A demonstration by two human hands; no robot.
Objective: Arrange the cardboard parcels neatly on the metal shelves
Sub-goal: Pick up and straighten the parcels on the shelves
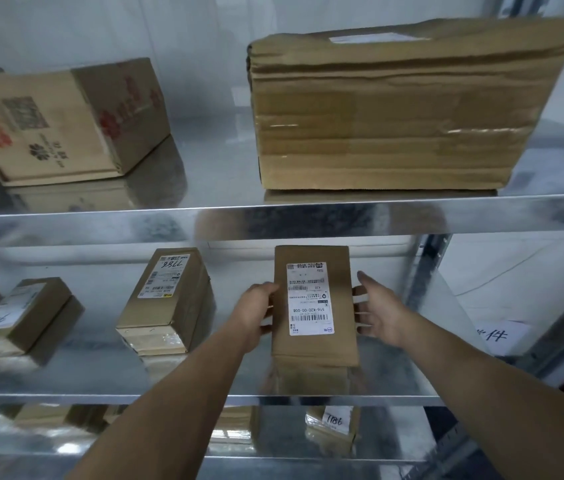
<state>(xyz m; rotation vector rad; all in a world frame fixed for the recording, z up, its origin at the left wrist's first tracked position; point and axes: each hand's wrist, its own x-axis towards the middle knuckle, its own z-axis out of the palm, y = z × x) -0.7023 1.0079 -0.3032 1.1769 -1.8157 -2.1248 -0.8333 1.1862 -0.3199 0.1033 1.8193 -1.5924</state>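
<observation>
I am watching the left hand (256, 315) gripping the parcel (315, 344) by its left edge, fingers curled round it. The right hand (379, 315) is lying open, straight fingertips touching the right edge. The brown cardboard parcel, white label (310, 297) up, is sitting on the shiny metal shelf (66, 379), with bare shelf to the parcel's right.

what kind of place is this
Likely a courier parcel storeroom: metal shelves hold taped cardboard boxes, the labelled parcel carries a barcode shipping label, another box has a handwritten number.
</observation>
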